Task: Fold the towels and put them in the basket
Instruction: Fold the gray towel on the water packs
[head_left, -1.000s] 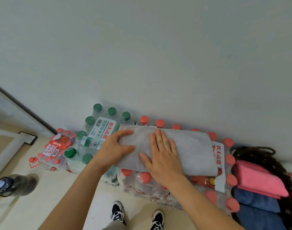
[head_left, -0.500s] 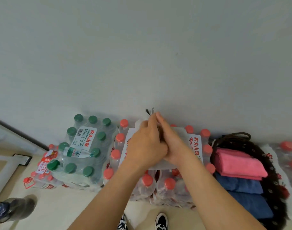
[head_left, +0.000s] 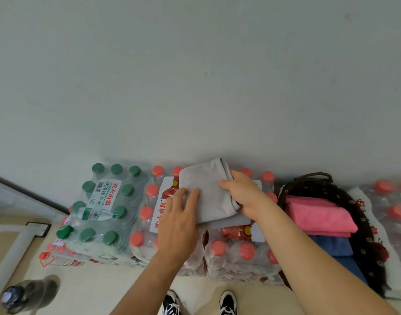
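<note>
From the head view I read this as the end of the folding step. The soft, square-folded grey towel (head_left: 208, 196) lies on top of a shrink-wrapped pack of red-capped plastic bottles (head_left: 236, 253), and both hands are on it.

The right hand (head_left: 247, 196) has the grip. Its thumb lies across the top of the cloth and its fingers curl under the towel's right edge, pinching the layers together. The left hand (head_left: 179, 221) is not gripping: its fingers are straight and rest flat on the opposite edge, across the towel from the grip.

The dark woven basket (head_left: 308, 180) stands just to the outside of the gripping hand, on the far side from the flat hand. In it a folded pink towel (head_left: 320, 217) sits on top of folded blue towels (head_left: 331, 244). A wrapped pack of green-capped bottles (head_left: 104, 214) lies beyond the flat hand, well away from the grip.

I'd say folding is finished or nearly so. A lower layer pokes out under the near edge, so the stack is not quite square. The next move, as I judge it, is to lift the flat hand clear and carry the towel over the basket rim onto the pink one. The pinch has to hold all the layers, or the fold may fall open on the way.
</note>
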`<state>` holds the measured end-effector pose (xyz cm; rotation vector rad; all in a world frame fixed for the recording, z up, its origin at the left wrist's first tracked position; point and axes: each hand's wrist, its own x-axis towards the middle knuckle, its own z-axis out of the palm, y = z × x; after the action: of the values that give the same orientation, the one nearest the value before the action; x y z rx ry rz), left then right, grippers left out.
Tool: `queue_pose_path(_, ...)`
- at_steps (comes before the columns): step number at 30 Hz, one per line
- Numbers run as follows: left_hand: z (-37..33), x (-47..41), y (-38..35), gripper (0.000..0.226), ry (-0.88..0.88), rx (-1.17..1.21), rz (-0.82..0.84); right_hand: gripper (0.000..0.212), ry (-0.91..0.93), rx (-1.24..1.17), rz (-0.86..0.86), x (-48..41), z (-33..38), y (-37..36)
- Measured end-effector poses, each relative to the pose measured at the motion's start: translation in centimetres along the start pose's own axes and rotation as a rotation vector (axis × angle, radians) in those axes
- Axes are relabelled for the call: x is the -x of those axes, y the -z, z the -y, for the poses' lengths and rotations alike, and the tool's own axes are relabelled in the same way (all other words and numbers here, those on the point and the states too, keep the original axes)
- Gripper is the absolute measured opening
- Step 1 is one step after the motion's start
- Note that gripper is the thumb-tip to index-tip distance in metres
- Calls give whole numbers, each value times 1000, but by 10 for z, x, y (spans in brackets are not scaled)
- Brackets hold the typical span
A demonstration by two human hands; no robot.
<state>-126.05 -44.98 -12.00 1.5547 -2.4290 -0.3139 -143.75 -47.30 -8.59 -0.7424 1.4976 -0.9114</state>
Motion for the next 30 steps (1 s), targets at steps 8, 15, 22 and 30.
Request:
queue_pose_path(8,2,-7,-7,76,-68,-94,56,22,223,672,-163,1,-16,2)
queue_pose_path(15,-12,-11,-7,73,-104,-275,208,58,307,927,-234,1,-29,1)
queue_pose_path(22,-26,-20,-5,74,-188,-473,320,62,572,1143,-556,5,-27,-1)
queue_pose_path(30,0,-19,19,62,-125,-85,416,71,474,1253,-220,-4,-62,-4)
